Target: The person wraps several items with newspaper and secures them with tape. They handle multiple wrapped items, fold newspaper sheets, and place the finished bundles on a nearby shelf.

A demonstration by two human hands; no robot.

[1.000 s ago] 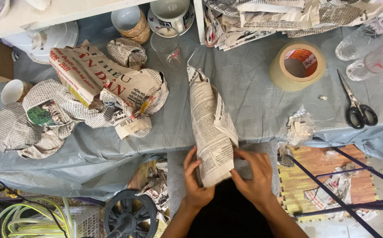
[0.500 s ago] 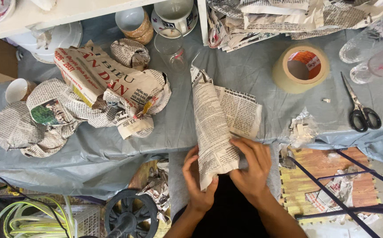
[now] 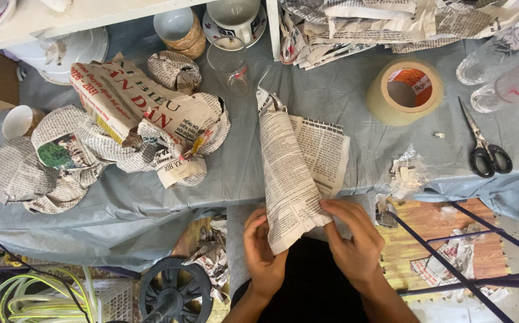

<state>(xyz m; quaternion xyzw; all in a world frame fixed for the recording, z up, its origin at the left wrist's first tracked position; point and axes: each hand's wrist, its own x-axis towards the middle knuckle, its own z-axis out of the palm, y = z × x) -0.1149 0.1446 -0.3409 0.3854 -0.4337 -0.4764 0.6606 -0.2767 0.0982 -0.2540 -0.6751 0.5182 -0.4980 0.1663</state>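
Left hand (image 3: 263,251) and right hand (image 3: 353,239) each gripped the near end of the newspaper-wrapped bundle (image 3: 289,173) on the grey-blue table (image 3: 355,113).

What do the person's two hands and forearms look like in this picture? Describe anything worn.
Both the left hand and the right hand are bare: no gloves, rings, watch or bracelets show. The forearms are uncovered too, with no sleeves in view. The fingers look unmarked.

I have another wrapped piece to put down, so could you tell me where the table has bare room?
The grey cloth is bare between the newspaper roll, the tape roll and the scissors. There is also a strip in front of the wrapped bundles. The back edge with cups and the paper stack is crowded.
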